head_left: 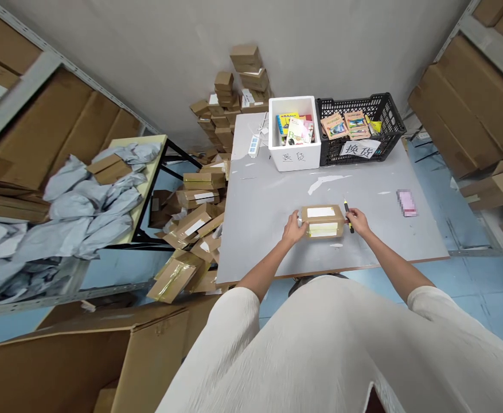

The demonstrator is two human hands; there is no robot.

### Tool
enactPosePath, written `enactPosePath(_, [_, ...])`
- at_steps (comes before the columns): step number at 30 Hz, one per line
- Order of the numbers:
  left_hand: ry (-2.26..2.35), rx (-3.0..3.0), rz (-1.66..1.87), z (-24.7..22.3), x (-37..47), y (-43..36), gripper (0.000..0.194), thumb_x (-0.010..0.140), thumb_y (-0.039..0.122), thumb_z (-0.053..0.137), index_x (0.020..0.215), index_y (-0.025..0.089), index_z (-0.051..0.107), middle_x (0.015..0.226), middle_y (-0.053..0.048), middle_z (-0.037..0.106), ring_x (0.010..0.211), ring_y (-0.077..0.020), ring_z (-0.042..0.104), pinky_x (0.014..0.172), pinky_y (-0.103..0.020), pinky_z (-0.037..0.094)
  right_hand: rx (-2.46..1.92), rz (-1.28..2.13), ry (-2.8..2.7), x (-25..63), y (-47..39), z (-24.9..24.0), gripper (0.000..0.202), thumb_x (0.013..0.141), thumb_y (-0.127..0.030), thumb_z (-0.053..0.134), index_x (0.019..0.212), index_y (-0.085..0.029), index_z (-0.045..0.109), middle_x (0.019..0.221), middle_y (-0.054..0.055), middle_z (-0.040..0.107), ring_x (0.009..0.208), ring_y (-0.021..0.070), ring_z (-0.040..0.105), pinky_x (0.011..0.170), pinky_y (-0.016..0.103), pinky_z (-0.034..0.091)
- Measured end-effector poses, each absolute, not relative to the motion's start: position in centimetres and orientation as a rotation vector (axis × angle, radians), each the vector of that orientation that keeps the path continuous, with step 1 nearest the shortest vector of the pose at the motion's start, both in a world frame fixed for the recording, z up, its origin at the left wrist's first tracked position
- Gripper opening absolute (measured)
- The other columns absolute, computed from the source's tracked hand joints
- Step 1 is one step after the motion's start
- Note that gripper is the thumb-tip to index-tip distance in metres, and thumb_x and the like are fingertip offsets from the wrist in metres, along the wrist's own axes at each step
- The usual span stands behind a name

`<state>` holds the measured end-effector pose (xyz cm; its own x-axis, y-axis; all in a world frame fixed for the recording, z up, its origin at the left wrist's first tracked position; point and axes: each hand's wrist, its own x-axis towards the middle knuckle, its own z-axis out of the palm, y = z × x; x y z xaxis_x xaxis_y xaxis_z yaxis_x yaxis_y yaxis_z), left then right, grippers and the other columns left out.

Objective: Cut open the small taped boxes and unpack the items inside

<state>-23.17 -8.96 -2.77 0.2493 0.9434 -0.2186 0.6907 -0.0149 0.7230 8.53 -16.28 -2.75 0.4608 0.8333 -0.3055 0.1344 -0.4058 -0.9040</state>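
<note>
Near the front edge of the grey worktop, our half-open left hand braces the left end of a brown cardboard box with pale labels, apparently steadying it; our right hand closes round a slim black-and-yellow cutter, its tip pointing away, seemingly clear of our fingers.

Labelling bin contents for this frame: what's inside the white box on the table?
The white box holds a few books, one with a yellow cover, a pale one overlapping others. Whatever lies beneath them is covered.
</note>
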Motion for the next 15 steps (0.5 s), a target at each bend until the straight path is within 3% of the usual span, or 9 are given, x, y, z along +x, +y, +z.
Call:
enactPosePath(4, [1.53,1.773,0.492,-2.5,-22.8,-8.1,0.057,0.102,0.036,0.064,0.157,0.025,0.05,0.151,-0.016,0.063,0.109,-0.0265,0.073,0.112,-0.046,0.053,-1.751,0.997,-0.819,8.4,-14.9,-1.8,0.042,0.08,-0.055,0.072,0.107,-0.024,0.066,0.09,0.0,0.072,0.083,0.0234,0.08,0.078,0.034,0.063])
enactPosePath(9, [1.416,1.772,0.575,-3.4,-22.2,-7.4,0.056,0.094,0.02,0.065,0.15,0.023,0.056,0.15,-0.015,0.058,0.111,-0.0248,0.073,0.107,-0.043,0.058,-1.799,0.961,-0.889,8.4,-14.3,-1.2,0.053,0.085,-0.062,0.065,0.12,-0.022,0.07,0.102,0.006,0.076,0.09,0.0242,0.078,0.08,0.036,0.062])
enactPosePath(15, [1.374,1.794,0.566,-3.9,-22.8,-7.6,0.048,0.094,0.024,0.068,0.141,0.026,0.063,0.147,-0.011,0.059,0.114,-0.0254,0.072,0.107,-0.042,0.058,-1.855,0.883,-1.4,8.1,-15.2,1.5,0.049,0.101,-0.052,0.053,0.131,-0.023,0.078,0.12,0.009,0.081,0.095,0.0263,0.075,0.094,0.041,0.059])
